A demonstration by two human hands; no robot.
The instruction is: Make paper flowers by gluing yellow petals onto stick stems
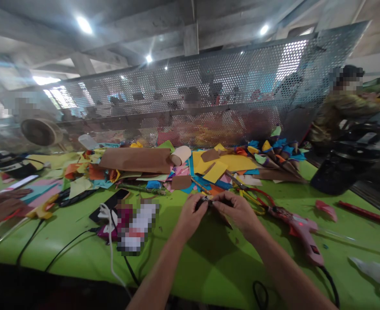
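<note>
My left hand (191,213) and my right hand (238,211) meet over the green table (209,262), fingers pinched together on a small dark piece (208,199) between them. What the piece is I cannot make out. A pink glue gun (301,230) lies just right of my right hand. Red-handled scissors (257,198) lie beyond my right hand. A dark phone (110,204) lies to the left of my left hand.
Coloured paper scraps, a brown sheet (136,160) and paper cones (273,159) are heaped at the back before a perforated metal screen (190,94). Another person's hands (1,206) work at the far left. A seated person (341,107) is at right. Cables (63,247) cross the near edge.
</note>
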